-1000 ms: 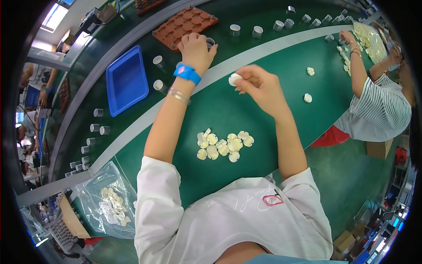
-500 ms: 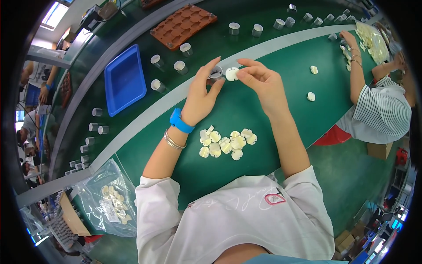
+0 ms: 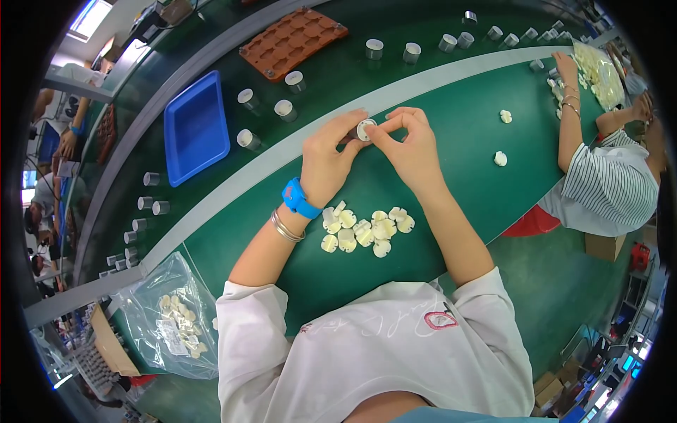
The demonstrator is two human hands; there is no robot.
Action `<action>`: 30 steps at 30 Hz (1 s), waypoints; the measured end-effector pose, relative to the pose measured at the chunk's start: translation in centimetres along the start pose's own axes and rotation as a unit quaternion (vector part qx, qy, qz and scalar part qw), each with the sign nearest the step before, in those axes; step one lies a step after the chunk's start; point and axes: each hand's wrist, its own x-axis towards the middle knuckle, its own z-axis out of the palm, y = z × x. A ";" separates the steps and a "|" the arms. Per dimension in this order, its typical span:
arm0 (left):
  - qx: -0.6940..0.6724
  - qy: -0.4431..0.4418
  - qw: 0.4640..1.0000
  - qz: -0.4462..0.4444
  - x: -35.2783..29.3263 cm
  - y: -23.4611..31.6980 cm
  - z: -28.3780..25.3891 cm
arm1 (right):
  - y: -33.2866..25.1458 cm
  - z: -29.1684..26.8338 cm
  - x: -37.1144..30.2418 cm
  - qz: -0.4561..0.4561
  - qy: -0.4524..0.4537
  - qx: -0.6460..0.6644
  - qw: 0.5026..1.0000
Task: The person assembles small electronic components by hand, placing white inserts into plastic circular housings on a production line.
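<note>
My left hand (image 3: pixel 328 156) is closed around a small metal cylinder, mostly hidden by the fingers, above the green table near its far grey edge. On the cylinder's open end sits a round white plastic disc (image 3: pixel 366 128). The thumb and fingers of my right hand (image 3: pixel 410 149) are pinched at the disc, pressing against it. Whether the disc is fully seated cannot be seen. Nearer to me, between my forearms, lies a loose pile of cream-white notched discs (image 3: pixel 383 230).
Beyond the grey edge, a dark green belt carries several metal cylinders (image 3: pixel 285 110), a blue tray (image 3: pixel 197 130) and an orange moulded tray (image 3: pixel 293 42). A clear bag (image 3: pixel 169 317) of discs lies at lower left. A co-worker (image 3: pixel 603 176) sits at right, near two stray discs (image 3: pixel 500 158).
My right hand has brought the white disc left onto the cylinder's end, and both hands have come together. The cylinders and trays on the belt have shifted slightly left.
</note>
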 end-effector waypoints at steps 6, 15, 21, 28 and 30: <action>-0.061 -0.024 0.998 0.001 0.2 -0.2 0.0 | 0.1 -0.4 0.4 0.072 -0.066 0.197 0.975; -0.159 0.004 0.985 -0.069 0.1 -0.4 0.6 | -0.4 0.3 -0.1 -0.083 0.012 -0.020 0.996; -0.110 -0.026 0.988 -0.103 0.2 -0.5 0.0 | -0.6 -0.7 0.3 -0.005 -0.079 0.080 0.994; -0.024 -0.187 0.982 -0.025 1.1 0.8 -1.6 | -0.5 -1.4 1.1 0.067 -0.135 0.045 0.988; -0.005 -0.199 0.979 -0.038 1.6 0.3 -2.0 | -0.6 -1.2 1.0 0.052 -0.140 0.056 0.987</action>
